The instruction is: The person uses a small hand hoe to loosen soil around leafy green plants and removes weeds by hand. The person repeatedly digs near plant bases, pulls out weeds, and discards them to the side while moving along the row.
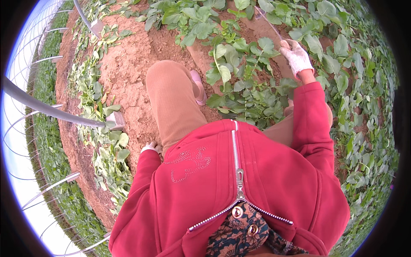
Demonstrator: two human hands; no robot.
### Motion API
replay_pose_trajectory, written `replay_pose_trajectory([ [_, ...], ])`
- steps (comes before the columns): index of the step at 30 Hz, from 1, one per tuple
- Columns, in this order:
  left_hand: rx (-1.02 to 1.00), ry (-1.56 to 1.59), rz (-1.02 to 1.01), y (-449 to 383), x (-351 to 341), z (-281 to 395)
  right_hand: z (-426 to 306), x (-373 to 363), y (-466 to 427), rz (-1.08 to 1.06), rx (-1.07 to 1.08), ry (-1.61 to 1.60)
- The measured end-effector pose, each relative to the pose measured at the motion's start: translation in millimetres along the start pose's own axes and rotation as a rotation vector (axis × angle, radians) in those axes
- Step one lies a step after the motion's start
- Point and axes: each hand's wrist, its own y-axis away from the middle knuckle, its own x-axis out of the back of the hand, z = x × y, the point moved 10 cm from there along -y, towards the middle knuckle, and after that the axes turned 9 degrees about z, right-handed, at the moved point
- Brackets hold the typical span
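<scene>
In the upper right my right hand [296, 57], in a dirty white glove, is closed around a thin-shafted hand tool [271, 25]. The shaft slants up and left to a small flat end among the leaves, partly hidden. Broad-leaved green plants [245, 83], some with lobed leaves, grow between my legs and below that hand. My left hand [152, 147], also white-gloved, is low beside my bent knee, close to the bare reddish soil [128, 83]. Its fingers are partly hidden, so whether it holds anything is unclear.
Pulled or wilting greens [107, 147] lie in a strip on the left. A curved metal hoop [54, 107] comes down to a block [115, 121] there, with further hoops beyond. Dense leafy plants [350, 96] fill the right. A pink shoe [199, 88] stands on the soil.
</scene>
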Motion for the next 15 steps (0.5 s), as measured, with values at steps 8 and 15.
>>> replay_pose_trajectory([
  [8, 0.082, 0.001, -0.049, -10, -4, -6, -16, 10, 5, 0.072, 0.064, -0.05],
  [15, -0.034, 0.107, -0.205, -92, -73, -35, -23, 2, 12, -0.005, -0.06, -0.114],
])
